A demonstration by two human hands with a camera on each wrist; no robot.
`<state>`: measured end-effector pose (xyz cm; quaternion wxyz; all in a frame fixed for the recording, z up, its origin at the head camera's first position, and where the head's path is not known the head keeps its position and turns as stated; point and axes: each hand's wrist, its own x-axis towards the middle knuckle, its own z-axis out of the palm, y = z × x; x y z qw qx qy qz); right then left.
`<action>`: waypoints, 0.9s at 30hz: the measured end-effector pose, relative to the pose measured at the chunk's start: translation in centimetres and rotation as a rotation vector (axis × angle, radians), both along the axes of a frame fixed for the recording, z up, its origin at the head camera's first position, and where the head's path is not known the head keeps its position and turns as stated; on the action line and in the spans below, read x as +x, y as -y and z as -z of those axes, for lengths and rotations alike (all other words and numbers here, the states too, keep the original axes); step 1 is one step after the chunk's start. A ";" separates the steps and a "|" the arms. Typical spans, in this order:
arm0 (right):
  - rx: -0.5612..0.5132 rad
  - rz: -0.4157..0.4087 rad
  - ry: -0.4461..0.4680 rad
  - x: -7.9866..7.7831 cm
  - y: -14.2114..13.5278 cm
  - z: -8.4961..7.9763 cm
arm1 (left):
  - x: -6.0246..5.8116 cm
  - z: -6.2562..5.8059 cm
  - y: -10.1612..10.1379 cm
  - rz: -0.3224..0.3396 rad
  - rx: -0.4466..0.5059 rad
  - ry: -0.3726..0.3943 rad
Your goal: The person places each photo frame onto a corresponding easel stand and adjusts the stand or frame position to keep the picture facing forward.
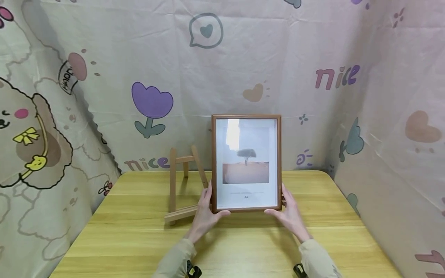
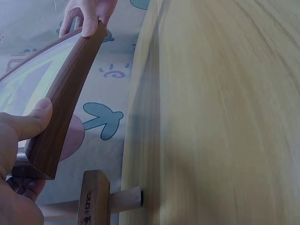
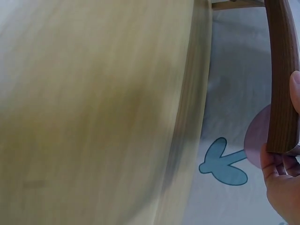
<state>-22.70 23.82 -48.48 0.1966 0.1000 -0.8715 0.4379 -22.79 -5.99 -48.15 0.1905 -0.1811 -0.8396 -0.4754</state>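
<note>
frame (image 1: 246, 164) upright, left hand (image 1: 205, 216) and right hand (image 1: 291, 216) grasping its lower corners; even pressure should keep it level and clear of the easel (image 1: 172, 181)!

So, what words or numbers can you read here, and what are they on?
"nice": back cloth, upper right.
"nice": same cloth, left of the easel.
"HAPP", then unclear: banner on left cloth.
"A4": print in the picture frame.
Line above "A4": too small to read.
Dark marking on the easel, left wrist view: unreadable.
Possible letters on the right cloth, lower corner: cut off.
</note>
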 end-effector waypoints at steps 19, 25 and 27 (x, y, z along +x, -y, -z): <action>-0.036 -0.111 -0.001 -1.8 3.6 -0.9 | 0.8 0.0 3.4 -0.107 0.010 -0.014; -0.023 -0.124 -0.024 -2.5 5.1 -1.2 | 1.0 -0.2 4.7 -0.156 -0.009 -0.058; -0.027 -0.136 -0.017 -2.7 5.6 -1.4 | 1.0 -0.2 5.1 -0.171 -0.008 -0.083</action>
